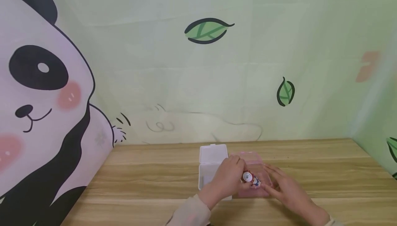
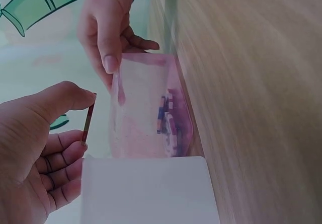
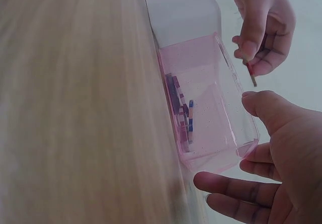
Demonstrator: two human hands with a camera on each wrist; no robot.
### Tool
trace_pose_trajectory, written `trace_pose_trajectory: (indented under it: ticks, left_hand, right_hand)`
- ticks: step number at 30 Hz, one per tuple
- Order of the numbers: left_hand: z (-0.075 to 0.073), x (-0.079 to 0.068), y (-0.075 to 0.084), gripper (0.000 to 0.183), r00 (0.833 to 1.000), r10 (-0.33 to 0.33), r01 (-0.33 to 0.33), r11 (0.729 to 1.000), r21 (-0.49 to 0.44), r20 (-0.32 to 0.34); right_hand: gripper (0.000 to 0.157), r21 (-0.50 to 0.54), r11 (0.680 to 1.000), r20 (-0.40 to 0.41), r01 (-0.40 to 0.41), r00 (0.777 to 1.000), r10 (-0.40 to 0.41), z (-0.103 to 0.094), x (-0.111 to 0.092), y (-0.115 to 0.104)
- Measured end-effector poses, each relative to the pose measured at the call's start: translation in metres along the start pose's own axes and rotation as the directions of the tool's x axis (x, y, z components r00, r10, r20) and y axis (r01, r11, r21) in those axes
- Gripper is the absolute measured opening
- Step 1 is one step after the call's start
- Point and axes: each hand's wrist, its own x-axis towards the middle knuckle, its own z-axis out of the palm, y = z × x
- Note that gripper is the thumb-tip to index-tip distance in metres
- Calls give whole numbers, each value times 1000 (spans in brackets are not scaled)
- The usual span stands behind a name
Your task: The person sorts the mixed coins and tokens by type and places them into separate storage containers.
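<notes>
My left hand (image 1: 227, 176) pinches a poker chip (image 1: 247, 176) between thumb and fingers, above a pink translucent box (image 1: 260, 156). Seen edge-on in the left wrist view, the held poker chip (image 2: 89, 118) is thin with a reddish rim. Several loose chips (image 3: 182, 116), blue, red and white at the edges, lie inside the box (image 3: 221, 118). My right hand (image 1: 289, 189) is at the box's right end, fingers fairly straight and spread, its thumb near the rim. In the right wrist view its fingers (image 3: 236, 189) reach past the box's end.
A white box (image 1: 214, 154) with its lid laid back stands directly left of the pink box; my left hand covers part of it. Both are on a wood-grain table (image 1: 155, 177). A fabric backdrop (image 1: 149, 46) with a panda and leaves rises behind the table.
</notes>
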Motion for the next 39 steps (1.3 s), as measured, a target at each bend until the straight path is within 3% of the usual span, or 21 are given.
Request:
trace_pose_trajectory:
  ticks: [5,13,23,39]
  left_hand:
    - [4,5,-2,34,1000,-14,15,999,-46,28]
    - [12,13,-3,36,994,-22,24,999,-22,108]
    - [24,17,-4,38,995,14,-20,998,59,98]
    - [25,17,-8,28,991,-7,4,1000,25,131]
  right_hand:
    - [59,-6,1000,0,0,1000,0,1,0,1]
    - [58,-27,1000,-26,12,1000,-13,5,-2,3]
    - [59,-27,1000,-28,10,1000,-11,6,-1,3]
    - [59,-30,1000,-18,-5,1000,5,2,-1,0]
